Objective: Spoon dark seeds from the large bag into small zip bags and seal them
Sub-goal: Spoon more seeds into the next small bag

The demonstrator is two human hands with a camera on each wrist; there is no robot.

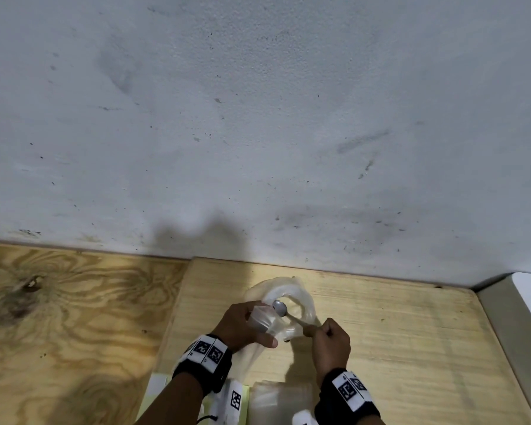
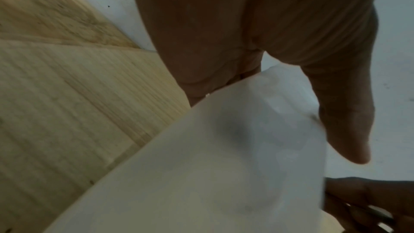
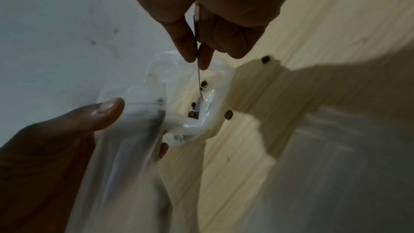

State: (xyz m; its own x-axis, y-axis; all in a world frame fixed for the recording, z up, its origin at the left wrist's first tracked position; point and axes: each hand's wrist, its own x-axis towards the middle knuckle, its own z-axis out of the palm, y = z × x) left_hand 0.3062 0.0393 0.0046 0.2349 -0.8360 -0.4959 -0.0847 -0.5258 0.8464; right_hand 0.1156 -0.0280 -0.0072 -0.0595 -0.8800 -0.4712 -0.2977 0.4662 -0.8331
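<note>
My left hand (image 1: 246,325) holds a small clear zip bag (image 1: 265,322) upright by its upper edge, thumb (image 3: 105,111) on one side. My right hand (image 1: 330,340) pinches the handle of a metal spoon (image 1: 280,307), its bowl tipped at the small bag's mouth. Behind them the large clear bag (image 1: 298,294) lies rolled open on the wooden board, with a few dark seeds (image 3: 193,113) inside it. In the left wrist view the small bag (image 2: 224,157) fills the lower middle below my palm. I cannot tell whether seeds are in the small bag.
Two loose seeds (image 3: 229,114) lie on the pale wooden board (image 1: 396,332) beside the large bag. A stack of empty zip bags (image 1: 281,397) and white tagged cards (image 1: 235,397) lie near the front edge. A grey wall (image 1: 258,118) rises right behind the board.
</note>
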